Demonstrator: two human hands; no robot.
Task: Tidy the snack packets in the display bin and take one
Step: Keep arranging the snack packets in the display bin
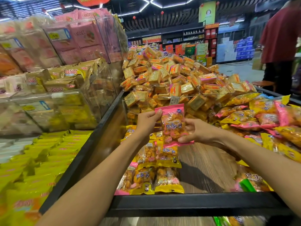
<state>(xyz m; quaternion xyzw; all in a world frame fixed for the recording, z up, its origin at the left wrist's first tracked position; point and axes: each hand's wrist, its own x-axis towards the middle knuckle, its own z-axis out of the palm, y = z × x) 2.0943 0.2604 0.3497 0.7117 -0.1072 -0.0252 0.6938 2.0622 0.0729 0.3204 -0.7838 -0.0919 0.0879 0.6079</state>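
Observation:
A pink snack packet (173,123) is held up above the display bin (187,203). My left hand (147,122) pinches its upper left corner. My right hand (197,132) grips its right side and lower edge. Below it, yellow packets (168,158) lie in neat rows along the bin's left part on the wooden floor of the bin. A loose heap of pink and yellow packets (267,118) fills the bin's right side.
Behind a clear divider (244,95) rises a big pile of square cracker packs (171,79). Clear bins of yellow and pink packs (53,98) stand on the left. A person in a red shirt (280,38) stands at the far right.

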